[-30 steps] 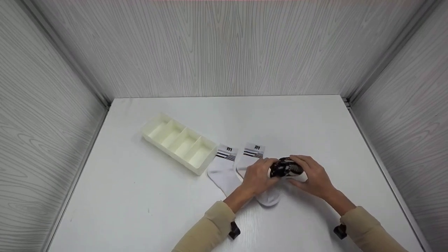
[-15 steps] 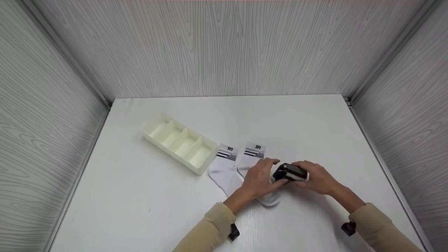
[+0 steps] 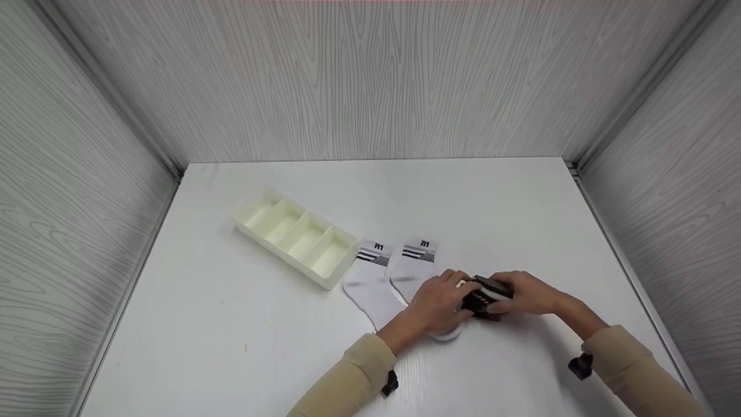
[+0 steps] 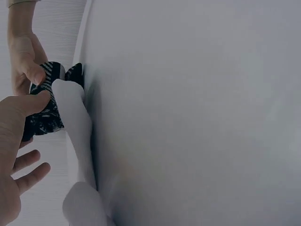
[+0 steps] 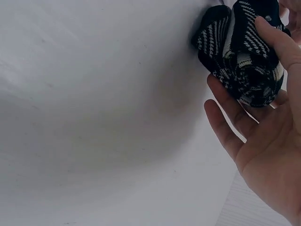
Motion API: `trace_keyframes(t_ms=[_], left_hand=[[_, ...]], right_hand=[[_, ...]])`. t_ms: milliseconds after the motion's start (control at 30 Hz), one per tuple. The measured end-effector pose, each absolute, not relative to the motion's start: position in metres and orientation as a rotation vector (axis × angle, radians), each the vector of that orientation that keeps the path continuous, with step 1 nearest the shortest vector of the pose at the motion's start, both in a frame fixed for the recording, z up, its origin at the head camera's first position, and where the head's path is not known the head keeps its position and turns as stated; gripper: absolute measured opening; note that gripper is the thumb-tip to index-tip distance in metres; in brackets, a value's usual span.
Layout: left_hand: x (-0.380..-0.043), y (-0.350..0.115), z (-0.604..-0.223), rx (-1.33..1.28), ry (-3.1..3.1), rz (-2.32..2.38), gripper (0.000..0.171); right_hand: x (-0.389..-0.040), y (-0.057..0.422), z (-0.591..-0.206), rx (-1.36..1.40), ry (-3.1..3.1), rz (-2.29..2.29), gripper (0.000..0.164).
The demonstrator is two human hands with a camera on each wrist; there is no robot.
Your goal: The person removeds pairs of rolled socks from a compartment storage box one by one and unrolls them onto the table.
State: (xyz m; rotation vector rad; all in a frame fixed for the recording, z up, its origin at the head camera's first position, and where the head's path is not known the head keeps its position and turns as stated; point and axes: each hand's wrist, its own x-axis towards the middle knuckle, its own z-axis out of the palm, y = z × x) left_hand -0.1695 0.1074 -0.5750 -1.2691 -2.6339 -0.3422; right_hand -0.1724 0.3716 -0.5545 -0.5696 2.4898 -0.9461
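Note:
A rolled bundle of black-and-white patterned socks [image 3: 483,301] is between both hands at the right of the table in the head view. My left hand [image 3: 438,302] grips its left side, with the thumb pressed on the fabric in the left wrist view. From the right, my right hand [image 3: 528,293] holds the other end. The right wrist view shows the bundle's coiled end [image 5: 254,77] between thumb and fingers, with a loose flap beside it. Two white socks with grey and black stripes lie flat to the left; the left hand partly covers the nearer white sock [image 3: 410,271].
A cream box [image 3: 282,256] with several compartments stands at an angle on the left, its near corner close to the other white sock [image 3: 370,292]. Pale wood-grain panels [image 3: 370,81] enclose the white table at the back and both sides.
The sock bundle has been turned and shifted slightly right and nearer. The left hand's fingers, spread wide half a second ago, now close around it. The white socks and box have stayed put.

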Motion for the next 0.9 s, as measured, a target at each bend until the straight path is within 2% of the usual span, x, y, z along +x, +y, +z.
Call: trace_keyframes(t_ms=[267,467,633,733,900], left_hand=[[-0.175,0.111,-0.578,-1.206,-2.736,-0.312,0.048],[-0.179,0.111,-0.579,-1.160,-2.806,-0.293,0.050],[-0.180,0.110,-0.578,-1.156,-2.864,-0.323,0.050],[-0.179,0.109,-0.575,-1.180,-2.910,-0.333,0.051],[-0.175,0.107,-0.570,-1.232,-2.963,-0.309,0.059]], right_hand=[[-0.171,0.369,-0.557,-0.571,2.695,-0.866,0.057],[-0.163,0.367,-0.561,-0.934,3.140,-0.554,0.060],[-0.160,0.367,-0.568,-1.152,3.201,-0.378,0.064],[-0.157,0.366,-0.570,-1.136,3.176,-0.340,0.061],[-0.154,0.363,-0.565,-1.021,3.075,-0.377,0.047]])
